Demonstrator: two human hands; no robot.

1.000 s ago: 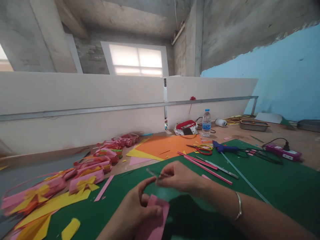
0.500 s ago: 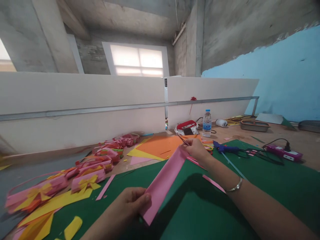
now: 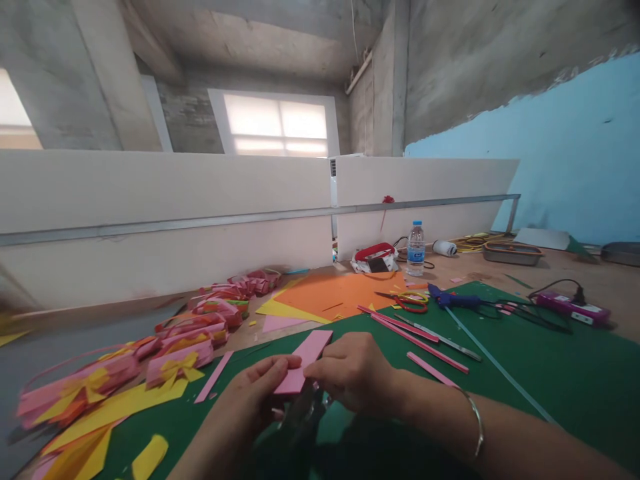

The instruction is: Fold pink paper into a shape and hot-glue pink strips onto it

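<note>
My left hand [image 3: 257,387] is closed on a pink paper strip [image 3: 307,350], thumb on top. My right hand [image 3: 353,373] is closed at the strip's right edge, its fingers bent and pressed against it. The strip looks shorter now, as if folded over, and slopes away from me. Below the right hand is a dark, shiny, blurred thing [image 3: 310,407]; its kind is unclear. Right of the hands, thin pink strips [image 3: 417,343] and a slim silver pen-like tool [image 3: 445,341] lie on the green mat [image 3: 500,347].
Scissors [image 3: 413,302], a blue glue gun [image 3: 457,298] and a purple power strip [image 3: 570,307] lie beyond the right hand. A water bottle [image 3: 415,250] stands behind. Orange paper [image 3: 340,293] is ahead; several pink paper bags with bows [image 3: 180,363] line the left.
The strip was stretched long between both hands. My right hand has come back toward me and the left, and the strip appears shortened. The scissors and pen-like tool are now uncovered.
</note>
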